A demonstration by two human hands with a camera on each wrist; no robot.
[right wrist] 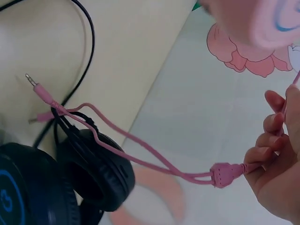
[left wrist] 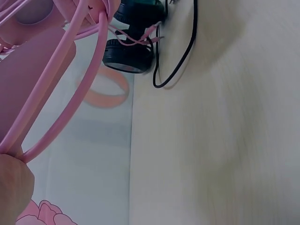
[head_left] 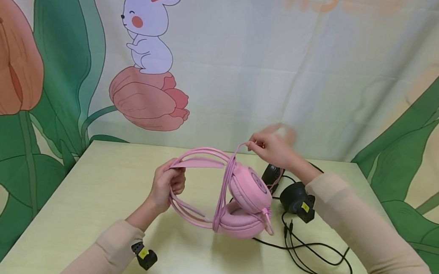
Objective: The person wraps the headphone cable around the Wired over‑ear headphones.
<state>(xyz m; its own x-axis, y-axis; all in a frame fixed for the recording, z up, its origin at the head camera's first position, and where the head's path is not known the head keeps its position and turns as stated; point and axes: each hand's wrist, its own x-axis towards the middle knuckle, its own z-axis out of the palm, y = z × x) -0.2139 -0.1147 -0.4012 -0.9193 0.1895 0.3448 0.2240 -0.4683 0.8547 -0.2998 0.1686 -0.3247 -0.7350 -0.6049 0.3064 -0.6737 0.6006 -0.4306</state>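
A pink headset (head_left: 248, 190) is held up over the table by my left hand (head_left: 165, 184), whose fingers curl round its double headband. Several turns of pink cable (head_left: 223, 192) wrap across the band just above the ear cups. My right hand (head_left: 274, 148), raised behind the headset, pinches the loose run of that cable. In the right wrist view the fingers close round the cable beside a pink splitter (right wrist: 226, 175), and two short leads with a pink plug (right wrist: 42, 93) dangle from it. The small boom microphone (head_left: 268, 221) sticks out from a cup.
A black headset (head_left: 293, 197) lies on the table (head_left: 115, 206) at the right, partly behind my right arm. Its black cable (head_left: 319, 246) loops toward the front right. Behind the table hangs a printed cloth (head_left: 228, 69) with a rabbit and tulips.
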